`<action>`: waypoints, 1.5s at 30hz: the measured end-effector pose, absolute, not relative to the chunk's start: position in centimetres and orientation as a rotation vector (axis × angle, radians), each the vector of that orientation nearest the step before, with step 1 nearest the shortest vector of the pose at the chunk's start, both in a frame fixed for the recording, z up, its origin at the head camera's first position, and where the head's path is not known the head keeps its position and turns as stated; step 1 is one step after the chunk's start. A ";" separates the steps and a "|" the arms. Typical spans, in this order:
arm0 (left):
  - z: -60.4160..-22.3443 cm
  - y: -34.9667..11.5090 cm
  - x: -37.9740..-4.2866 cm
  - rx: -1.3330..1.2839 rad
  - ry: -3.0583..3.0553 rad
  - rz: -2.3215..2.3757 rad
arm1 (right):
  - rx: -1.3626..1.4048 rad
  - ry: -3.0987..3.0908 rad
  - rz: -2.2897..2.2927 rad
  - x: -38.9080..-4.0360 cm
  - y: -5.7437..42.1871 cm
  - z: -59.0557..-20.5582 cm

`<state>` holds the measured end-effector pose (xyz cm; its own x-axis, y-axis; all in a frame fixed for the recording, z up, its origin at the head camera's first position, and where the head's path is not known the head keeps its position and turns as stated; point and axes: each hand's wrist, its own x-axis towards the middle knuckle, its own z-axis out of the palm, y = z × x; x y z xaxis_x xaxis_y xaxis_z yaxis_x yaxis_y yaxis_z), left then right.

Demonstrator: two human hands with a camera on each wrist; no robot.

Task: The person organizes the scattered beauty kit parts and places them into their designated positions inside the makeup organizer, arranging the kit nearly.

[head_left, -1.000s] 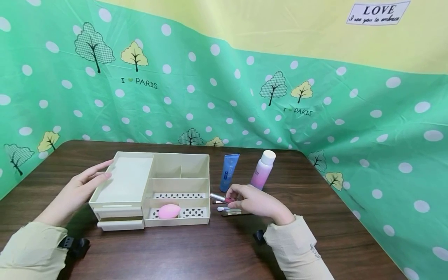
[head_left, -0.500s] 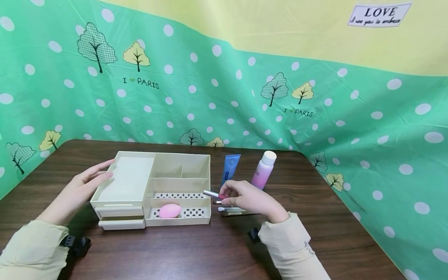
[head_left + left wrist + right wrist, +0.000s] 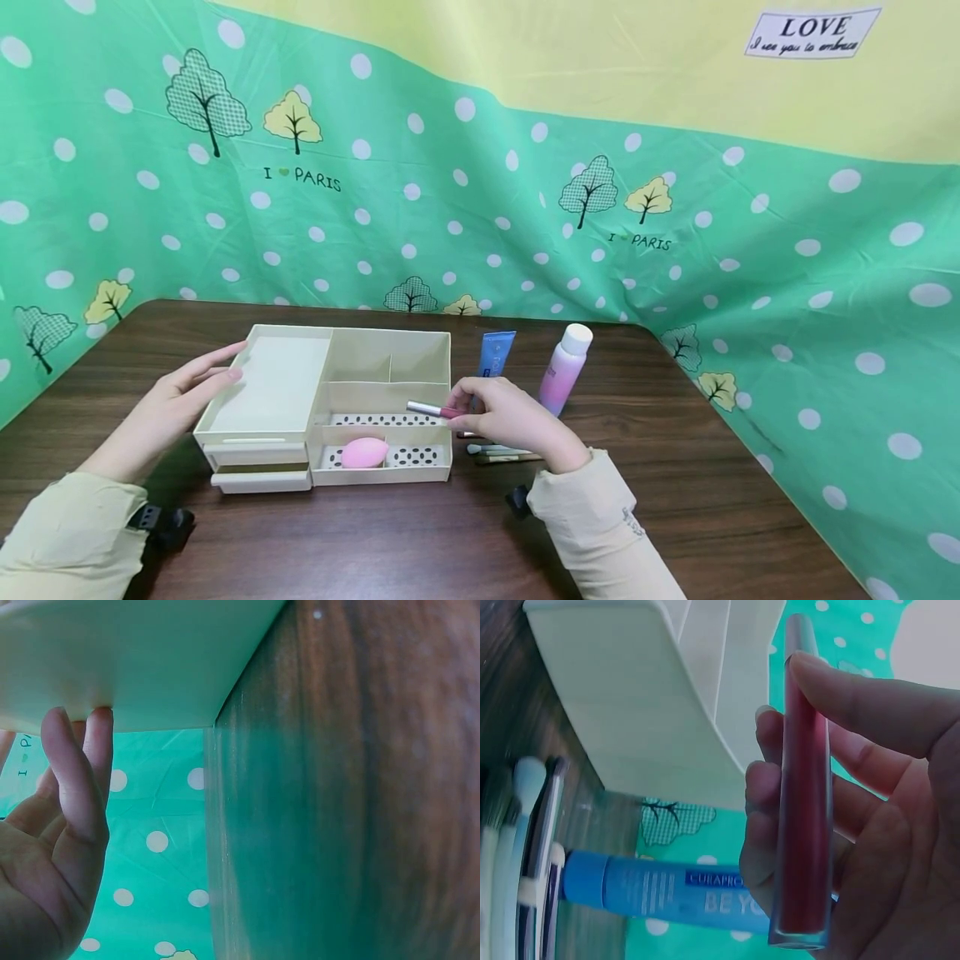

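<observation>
My right hand (image 3: 506, 417) pinches a lip gloss tube (image 3: 804, 810) between thumb and fingers, its dark pink body and silver cap showing in the right wrist view. In the head view, the cap end hangs over the right compartments of a cream storage box (image 3: 262, 383). Against the box's left side rests my left hand (image 3: 168, 408), fingers extended; the left wrist view shows its fingertips (image 3: 99, 724) touching the wall. A pink makeup sponge (image 3: 364, 452) lies in the front compartment. Below the box's lidded left part, a small drawer (image 3: 260, 482) stands slightly pulled out.
Several makeup brushes (image 3: 504, 455) lie on the dark wooden table (image 3: 360, 542) right of the box. Behind my right hand stands a blue tube (image 3: 497, 350), partly hidden. A pink bottle with a white cap (image 3: 564, 371) is farther right. A patterned cloth hangs behind.
My right hand has carried the lip gloss leftward and slightly up, from above the brushes to over the box's right edge. The left hand keeps its place on the box.
</observation>
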<state>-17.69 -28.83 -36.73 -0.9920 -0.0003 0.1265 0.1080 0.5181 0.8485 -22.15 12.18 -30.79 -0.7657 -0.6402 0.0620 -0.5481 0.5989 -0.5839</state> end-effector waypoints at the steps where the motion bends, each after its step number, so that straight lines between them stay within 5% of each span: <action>1: -36.7 -28.8 -17.7 -0.093 -2.638 -1.488 | -1.003 2.669 -0.893 -22.1 12.0 -30.8; 45: -36.5 -28.7 -17.7 -0.087 -2.653 -1.501 | -0.970 2.810 -0.962 -22.9 5.2 -32.9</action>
<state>-17.69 -28.66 -36.50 -0.9941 0.0040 0.1081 0.0947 0.5146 0.8522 -22.91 5.15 -32.86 -0.8070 -0.5638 0.1757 -0.5531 0.6174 -0.5594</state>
